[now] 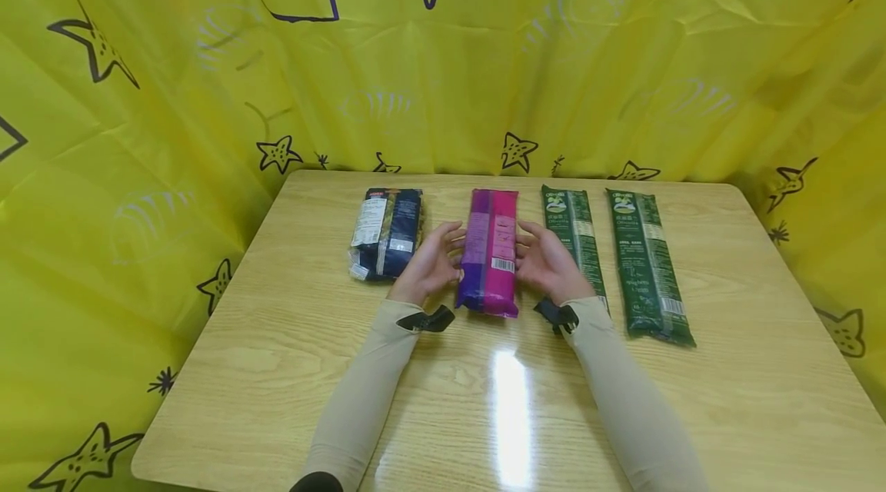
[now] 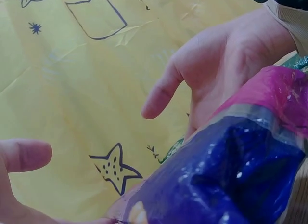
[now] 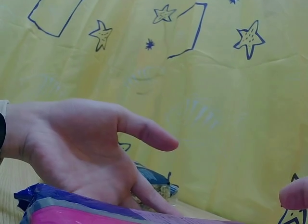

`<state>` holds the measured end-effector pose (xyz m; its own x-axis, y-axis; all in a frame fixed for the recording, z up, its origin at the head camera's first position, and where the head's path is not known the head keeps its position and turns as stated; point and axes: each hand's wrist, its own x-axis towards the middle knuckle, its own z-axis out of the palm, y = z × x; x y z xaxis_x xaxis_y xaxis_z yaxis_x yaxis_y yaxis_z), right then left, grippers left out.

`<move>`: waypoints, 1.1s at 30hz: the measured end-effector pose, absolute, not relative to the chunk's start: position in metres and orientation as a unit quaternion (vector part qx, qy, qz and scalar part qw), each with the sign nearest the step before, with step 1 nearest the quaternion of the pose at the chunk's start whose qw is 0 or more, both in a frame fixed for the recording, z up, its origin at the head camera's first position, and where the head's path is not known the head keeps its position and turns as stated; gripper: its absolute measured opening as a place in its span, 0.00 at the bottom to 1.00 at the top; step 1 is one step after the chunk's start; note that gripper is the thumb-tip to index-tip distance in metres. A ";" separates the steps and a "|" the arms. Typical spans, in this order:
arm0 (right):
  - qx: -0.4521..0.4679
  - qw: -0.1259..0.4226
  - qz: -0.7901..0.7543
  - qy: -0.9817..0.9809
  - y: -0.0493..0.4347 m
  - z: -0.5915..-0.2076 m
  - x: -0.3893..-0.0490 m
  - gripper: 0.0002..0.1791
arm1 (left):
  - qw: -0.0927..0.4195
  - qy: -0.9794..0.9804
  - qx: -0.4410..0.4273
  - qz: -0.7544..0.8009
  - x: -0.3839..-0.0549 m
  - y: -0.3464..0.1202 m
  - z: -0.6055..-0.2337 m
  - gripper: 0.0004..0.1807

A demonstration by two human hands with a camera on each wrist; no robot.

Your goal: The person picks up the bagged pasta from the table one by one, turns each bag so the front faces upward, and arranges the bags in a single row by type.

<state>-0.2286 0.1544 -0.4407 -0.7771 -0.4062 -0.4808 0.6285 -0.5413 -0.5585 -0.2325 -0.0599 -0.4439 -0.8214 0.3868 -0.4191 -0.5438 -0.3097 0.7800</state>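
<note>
A pink and purple plastic packet (image 1: 487,246) lies lengthwise between the two hands near the middle of the table. At its left side is the left hand (image 1: 431,261), palm turned inward, fingers at the packet's edge and thumb apart from it. The right hand (image 1: 548,265) mirrors this along the right side, thumb raised and fingers loosely extended. In the left wrist view the packet's blue end (image 2: 231,171) hides part of the right hand (image 2: 221,65). Over in the right wrist view, the left hand's (image 3: 86,147) lower fingers pass behind the packet (image 3: 86,214).
Left of the hands lies a dark blue bag (image 1: 398,227) with a white label. A green packet (image 1: 581,227) is partly covered by the right hand, with another green packet (image 1: 647,269) farther right. A yellow curtain (image 1: 457,77) hangs behind the wooden table (image 1: 277,369).
</note>
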 end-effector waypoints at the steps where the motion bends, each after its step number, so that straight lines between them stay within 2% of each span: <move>1: 0.149 0.300 -0.865 0.374 0.155 -0.441 -0.229 0.41 | 0.290 0.513 -0.076 0.804 -0.232 -0.060 -0.444 0.38; 13: 0.154 0.297 -0.860 0.386 0.161 -0.442 -0.230 0.41 | 0.290 0.541 -0.062 0.787 -0.232 -0.058 -0.446 0.39; 22: 0.148 0.296 -0.852 0.405 0.162 -0.440 -0.230 0.39 | 0.266 0.598 -0.060 0.754 -0.227 -0.059 -0.442 0.33; 33: 0.143 0.295 -0.850 0.413 0.163 -0.437 -0.229 0.41 | 0.271 0.639 -0.027 0.720 -0.222 -0.055 -0.438 0.29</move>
